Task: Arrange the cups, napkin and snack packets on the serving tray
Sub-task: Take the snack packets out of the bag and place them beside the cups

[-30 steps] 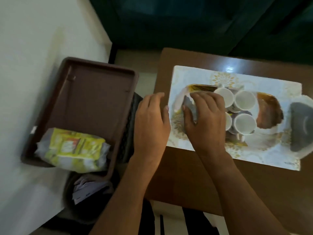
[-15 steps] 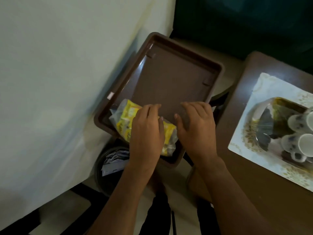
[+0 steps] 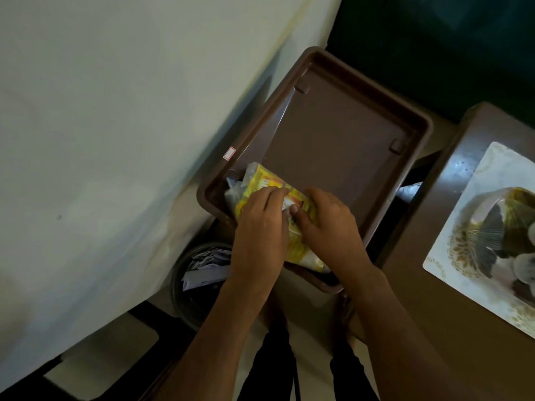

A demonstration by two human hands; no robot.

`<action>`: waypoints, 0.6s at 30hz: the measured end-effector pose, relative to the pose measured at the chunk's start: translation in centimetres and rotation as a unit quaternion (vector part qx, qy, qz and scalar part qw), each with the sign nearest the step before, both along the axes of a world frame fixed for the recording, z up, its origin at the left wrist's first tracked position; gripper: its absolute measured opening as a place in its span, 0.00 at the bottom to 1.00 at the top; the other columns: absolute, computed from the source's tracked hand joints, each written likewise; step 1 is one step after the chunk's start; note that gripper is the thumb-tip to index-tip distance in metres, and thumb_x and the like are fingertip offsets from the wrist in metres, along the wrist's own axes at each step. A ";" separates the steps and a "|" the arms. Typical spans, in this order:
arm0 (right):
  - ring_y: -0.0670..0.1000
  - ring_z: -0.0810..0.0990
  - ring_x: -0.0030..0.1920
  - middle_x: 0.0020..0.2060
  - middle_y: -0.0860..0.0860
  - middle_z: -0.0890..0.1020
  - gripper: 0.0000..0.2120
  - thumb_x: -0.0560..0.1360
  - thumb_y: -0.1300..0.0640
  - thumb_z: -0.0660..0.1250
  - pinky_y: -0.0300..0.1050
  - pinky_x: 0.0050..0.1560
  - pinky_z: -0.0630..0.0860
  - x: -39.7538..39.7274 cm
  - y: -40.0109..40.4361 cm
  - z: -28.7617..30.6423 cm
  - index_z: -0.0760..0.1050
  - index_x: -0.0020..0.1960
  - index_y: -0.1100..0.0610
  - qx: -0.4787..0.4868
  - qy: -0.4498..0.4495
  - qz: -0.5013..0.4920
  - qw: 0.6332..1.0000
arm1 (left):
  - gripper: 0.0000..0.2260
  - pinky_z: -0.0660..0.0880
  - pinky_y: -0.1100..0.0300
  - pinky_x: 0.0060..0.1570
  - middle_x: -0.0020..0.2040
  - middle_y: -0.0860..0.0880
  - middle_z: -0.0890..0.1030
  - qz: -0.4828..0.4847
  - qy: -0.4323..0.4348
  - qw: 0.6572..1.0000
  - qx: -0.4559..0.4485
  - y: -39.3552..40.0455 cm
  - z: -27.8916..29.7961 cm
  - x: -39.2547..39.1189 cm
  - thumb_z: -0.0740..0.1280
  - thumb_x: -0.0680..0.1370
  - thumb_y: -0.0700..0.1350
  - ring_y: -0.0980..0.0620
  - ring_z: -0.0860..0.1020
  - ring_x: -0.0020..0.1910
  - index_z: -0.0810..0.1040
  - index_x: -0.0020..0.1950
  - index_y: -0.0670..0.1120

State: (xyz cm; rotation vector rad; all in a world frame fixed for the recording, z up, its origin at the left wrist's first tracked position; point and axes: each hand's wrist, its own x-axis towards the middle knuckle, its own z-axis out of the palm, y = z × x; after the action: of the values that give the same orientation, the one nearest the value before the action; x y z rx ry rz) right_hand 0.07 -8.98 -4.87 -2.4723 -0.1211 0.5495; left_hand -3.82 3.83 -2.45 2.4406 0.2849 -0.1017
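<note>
A yellow snack packet (image 3: 262, 180) in clear plastic lies in the near end of a brown plastic bin (image 3: 341, 131). My left hand (image 3: 260, 227) and my right hand (image 3: 330, 227) both rest on the packet, fingers curled around it, thumbs meeting over its middle. At the right edge, the serving tray (image 3: 474, 215) with a gold and dark pattern sits on a white patterned mat (image 3: 463, 273). A white cup (image 3: 525, 264) shows on the tray, blurred and cut off by the frame.
The bin's far half is bare. A white wall or cloth surface (image 3: 115, 140) runs along the left. Below the bin stands a dark round wastebasket (image 3: 199, 273) with crumpled paper. The mat lies on a brown table (image 3: 419, 299). My legs show below.
My hands left the serving tray and moved left to the bin, and now both close on the yellow packet. The view has swung left and closer to the bin.
</note>
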 end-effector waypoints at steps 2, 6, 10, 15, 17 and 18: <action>0.52 0.80 0.60 0.60 0.51 0.82 0.21 0.81 0.44 0.66 0.41 0.52 0.69 0.3 0.0 0.1 0.73 0.70 0.53 0.011 0.019 -0.012 1.000 | 0.13 0.80 0.48 0.63 0.64 0.41 0.81 -0.003 -0.013 1.000 -0.005 0.1 -0.2 0.1 0.68 0.83 0.38 0.43 0.80 0.64 0.79 0.68 0.39; 0.53 0.82 0.60 0.60 0.51 0.83 0.26 0.77 0.43 0.72 0.48 0.56 0.78 1.2 -0.1 0.4 0.74 0.70 0.54 0.044 0.076 -0.088 0.992 | 0.14 0.79 0.51 0.64 0.66 0.42 0.81 -0.015 -0.023 1.000 -0.013 0.4 -0.6 0.6 0.68 0.83 0.38 0.44 0.79 0.65 0.79 0.69 0.39; 0.51 0.82 0.60 0.60 0.50 0.83 0.32 0.71 0.40 0.77 0.50 0.58 0.81 1.8 -0.8 1.1 0.75 0.70 0.54 0.051 0.110 -0.162 0.979 | 0.15 0.77 0.55 0.66 0.66 0.43 0.81 -0.016 -0.055 0.998 -0.031 0.2 -0.6 0.9 0.68 0.82 0.40 0.46 0.79 0.67 0.79 0.69 0.39; 0.50 0.88 0.43 0.42 0.50 0.88 0.13 0.70 0.45 0.80 0.60 0.49 0.85 2.0 -1.7 1.5 0.85 0.49 0.52 0.146 0.156 -0.223 0.951 | 0.15 0.75 0.59 0.67 0.69 0.44 0.77 0.032 -0.074 0.996 -0.038 -0.3 -0.5 1.2 0.70 0.82 0.44 0.47 0.75 0.70 0.79 0.68 0.41; 0.47 0.88 0.42 0.41 0.48 0.88 0.12 0.69 0.48 0.81 0.58 0.49 0.86 2.1 -1.9 1.7 0.85 0.48 0.51 0.169 0.153 -0.249 0.941 | 0.15 0.77 0.57 0.66 0.70 0.43 0.75 0.070 -0.092 0.993 -0.033 -0.4 -0.5 1.3 0.70 0.82 0.44 0.47 0.74 0.71 0.79 0.68 0.42; 0.46 0.88 0.42 0.41 0.47 0.88 0.13 0.69 0.48 0.81 0.58 0.49 0.86 2.2 -2.1 1.8 0.84 0.49 0.51 0.175 0.137 -0.259 0.940 | 0.14 0.78 0.56 0.65 0.70 0.44 0.74 0.090 -0.107 0.990 -0.031 -0.5 -0.4 1.4 0.70 0.82 0.43 0.47 0.74 0.70 0.79 0.67 0.42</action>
State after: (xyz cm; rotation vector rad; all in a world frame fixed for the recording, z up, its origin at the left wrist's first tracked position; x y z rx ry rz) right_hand 2.26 -11.07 -3.05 -1.9465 0.4913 0.5724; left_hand -2.47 3.30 -2.90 2.3276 0.3984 0.2253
